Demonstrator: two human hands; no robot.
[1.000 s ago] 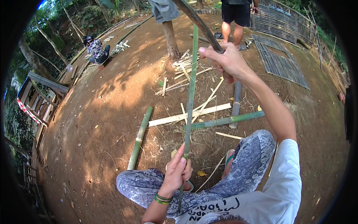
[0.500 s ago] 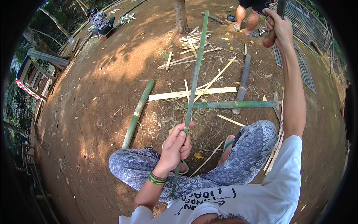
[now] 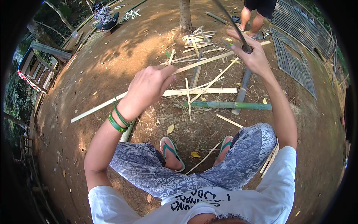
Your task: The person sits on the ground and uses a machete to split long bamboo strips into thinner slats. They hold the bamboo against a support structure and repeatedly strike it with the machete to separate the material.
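Above my crossed legs, my left hand [image 3: 151,86] is closed around a long, pale bamboo strip [image 3: 205,61]. The strip slants from low on the left to high on the right, and its right part passes close to my right hand [image 3: 250,52]. That hand grips a large knife [image 3: 232,23], its dark blade pointing up and away. The knife's handle is mostly hidden in the palm, and some fingers stretch out past it. Whether the right hand touches the strip, I cannot tell. Beneath the hands lie loose pale strips [image 3: 220,90] and a green bamboo piece [image 3: 212,105].
A darker bamboo pole [image 3: 243,87] lies beyond the green piece. Split strips [image 3: 197,39] are heaped before a tree trunk [image 3: 185,16]. One person [image 3: 257,15] stands at the far right; another [image 3: 105,16] sits far left. A slatted bamboo panel [image 3: 294,56] lies at right.
My left hand has risen from near my lap and moved left. A pale strip shows in it where a green one was. The knife hand has come down and inward.
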